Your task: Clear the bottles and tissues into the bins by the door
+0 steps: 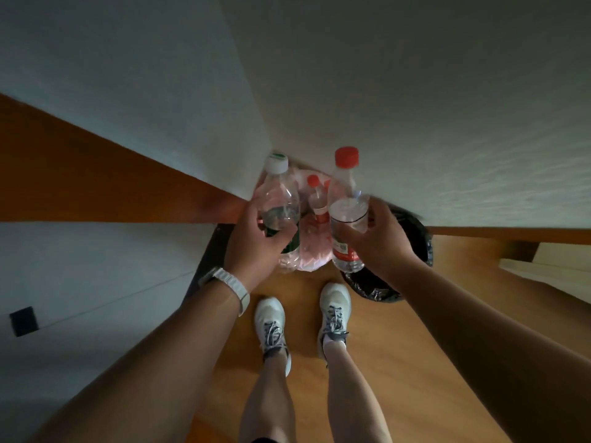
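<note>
Fingers curled, our left hand [256, 239] grips a green-labelled bottle [277, 199], right hand [382, 247] a red-labelled bottle [347, 199]; print unreadable, black-lined bin [420, 247] half hidden.

Left hand [256, 241] covers lower body of white-capped bottle [278, 193]; green label [291, 246] mostly hidden. Right hand [380, 241] wraps red-capped bottle [345, 187]; fingers [377, 211] motion-blurred, label print too small to read. Black-bagged bin [415, 231] mostly behind right hand and forearm. Pink-bagged bin [311, 254] screened by both bottles; small red-capped bottle [315, 193] inside only partly visible. Forearms, legs cut by bottom edge.
</note>
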{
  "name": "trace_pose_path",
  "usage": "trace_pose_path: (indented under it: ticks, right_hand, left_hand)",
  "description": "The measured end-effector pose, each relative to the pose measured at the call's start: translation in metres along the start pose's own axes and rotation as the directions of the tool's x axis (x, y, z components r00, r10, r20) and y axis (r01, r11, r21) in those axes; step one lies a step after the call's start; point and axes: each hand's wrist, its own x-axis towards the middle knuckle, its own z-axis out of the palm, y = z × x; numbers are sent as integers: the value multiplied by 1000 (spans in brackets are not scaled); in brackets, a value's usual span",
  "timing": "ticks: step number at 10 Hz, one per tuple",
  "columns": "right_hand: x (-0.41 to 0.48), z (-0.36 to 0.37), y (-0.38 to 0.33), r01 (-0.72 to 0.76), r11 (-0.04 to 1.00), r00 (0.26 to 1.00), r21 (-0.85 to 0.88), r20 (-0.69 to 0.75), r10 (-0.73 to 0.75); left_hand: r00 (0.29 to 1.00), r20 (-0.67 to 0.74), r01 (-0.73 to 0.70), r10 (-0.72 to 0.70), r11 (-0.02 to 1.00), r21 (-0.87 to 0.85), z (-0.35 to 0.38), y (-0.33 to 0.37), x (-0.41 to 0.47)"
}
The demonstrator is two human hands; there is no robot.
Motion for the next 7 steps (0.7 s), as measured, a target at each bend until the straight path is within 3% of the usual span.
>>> trace_pose_path:
  ticks: [3, 4, 6, 7]
  right_hand:
    - [123, 73, 81, -5, 998, 999, 63, -32, 7]
    - [148, 98, 104, 0, 995, 1000, 97, -23, 2]
    - [181, 124, 127, 70, 995, 998, 66, -9, -70]
    - [180, 123, 132, 104, 994, 994, 25, 12, -105]
  left_hand:
    - [991, 33, -132, 131, 991, 25, 81, -103, 118]
    - [994, 36, -101, 100, 994, 47, 100, -123, 140]
    - [997, 20, -81, 79, 986, 145, 121, -141, 157]
    - [995, 17, -98, 97, 991, 87, 115, -140, 144]
